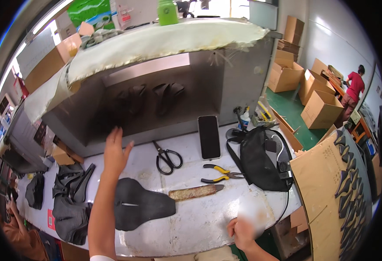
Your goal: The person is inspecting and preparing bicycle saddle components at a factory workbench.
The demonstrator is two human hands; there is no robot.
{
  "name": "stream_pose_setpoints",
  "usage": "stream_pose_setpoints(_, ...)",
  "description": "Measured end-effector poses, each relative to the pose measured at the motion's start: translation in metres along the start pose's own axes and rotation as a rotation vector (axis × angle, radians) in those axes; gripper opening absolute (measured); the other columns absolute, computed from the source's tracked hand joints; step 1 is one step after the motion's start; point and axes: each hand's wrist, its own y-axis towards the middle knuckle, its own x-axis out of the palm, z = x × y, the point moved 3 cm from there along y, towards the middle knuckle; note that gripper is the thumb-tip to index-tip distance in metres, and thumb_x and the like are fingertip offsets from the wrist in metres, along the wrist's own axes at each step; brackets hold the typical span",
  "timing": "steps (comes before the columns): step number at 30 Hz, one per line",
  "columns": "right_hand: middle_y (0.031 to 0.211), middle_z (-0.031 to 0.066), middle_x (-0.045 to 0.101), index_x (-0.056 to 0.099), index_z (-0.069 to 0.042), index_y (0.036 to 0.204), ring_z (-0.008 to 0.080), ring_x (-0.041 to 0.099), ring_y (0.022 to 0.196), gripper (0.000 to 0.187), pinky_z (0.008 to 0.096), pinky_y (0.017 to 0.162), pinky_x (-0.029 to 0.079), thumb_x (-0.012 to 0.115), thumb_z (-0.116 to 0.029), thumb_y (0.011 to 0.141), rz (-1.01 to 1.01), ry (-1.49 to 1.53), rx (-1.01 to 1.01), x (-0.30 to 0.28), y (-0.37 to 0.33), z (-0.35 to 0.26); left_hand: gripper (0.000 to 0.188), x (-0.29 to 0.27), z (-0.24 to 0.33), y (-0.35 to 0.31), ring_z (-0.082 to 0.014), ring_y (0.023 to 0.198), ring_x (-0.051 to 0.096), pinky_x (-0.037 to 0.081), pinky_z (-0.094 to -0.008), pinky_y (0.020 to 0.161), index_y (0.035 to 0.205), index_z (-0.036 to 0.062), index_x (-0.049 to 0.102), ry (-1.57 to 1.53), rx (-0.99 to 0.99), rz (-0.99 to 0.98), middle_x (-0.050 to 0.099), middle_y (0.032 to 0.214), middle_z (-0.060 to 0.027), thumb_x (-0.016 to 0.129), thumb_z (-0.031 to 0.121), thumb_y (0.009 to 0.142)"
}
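Hovering above black saddle piece (141, 203), left hand (115, 153) grip spread; right hand (242, 232) blurred, grip unreadable.

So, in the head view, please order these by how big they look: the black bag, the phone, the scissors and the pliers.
Largest to smallest:
1. black bag
2. phone
3. scissors and pliers, which look about alike, so I do not rank them.
All lie on the table at similar nearness.

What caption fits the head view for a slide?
Left hand raised open above a black shoe upper; right hand rests on the white worktable.
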Motion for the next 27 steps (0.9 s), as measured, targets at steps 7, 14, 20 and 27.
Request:
stream_pose_setpoints(7,0.059,-0.0012,0.054,0.061,0.001,0.083,0.0041,0.046,0.053,0.018,0.0216,0.048,0.037,0.057,-0.011,0.096,0.143,-0.174,-0.036,-0.028,-0.021,-0.014,0.028,0.020,0.140,-0.026,-0.0376,0.103,0.058,0.047,-0.0419,0.090,0.107,-0.0005,0.063,-0.452,0.146,-0.337,0.062,0.110,-0.0183,0.068,0.011,0.082)
stream_pose_setpoints(14,0.078,0.0055,0.061,0.058,-0.002,0.094,0.0102,0.057,0.070,0.013,0.0244,0.067,0.047,0.058,-0.014,0.094,0.578,-0.293,-0.054,-0.172,-0.012,-0.103,0.028,-0.076,0.225,-0.085,-0.0362,0.093,0.062,0.050,-0.0430,0.082,0.110,-0.0015,0.063,-0.691,0.408,-0.622,0.063,0.106,-0.0190,0.065,0.000,0.082)
stream_pose_setpoints(20,0.084,0.0087,0.065,0.056,-0.001,0.096,0.0229,0.065,0.078,0.016,0.0372,0.070,0.054,0.057,-0.017,0.093,1.398,0.340,-0.195,-0.439,-0.107,-0.143,0.022,-0.086,0.271,-0.146,-0.0380,0.085,0.060,0.050,-0.0454,0.075,0.100,-0.0045,0.064,-0.937,0.630,-0.668,0.061,0.100,-0.0201,0.067,-0.001,0.079)
stream_pose_setpoints(27,0.075,0.0066,0.063,0.059,-0.007,0.082,0.0190,0.060,0.063,0.025,0.0305,0.056,0.048,0.064,-0.031,0.090,1.282,0.571,-0.002,-0.435,-0.089,-0.113,0.021,-0.079,0.277,-0.165,-0.0384,0.085,0.060,0.050,-0.0447,0.074,0.099,-0.0054,0.064,-0.898,0.448,-0.653,0.062,0.097,-0.0215,0.068,0.000,0.079)
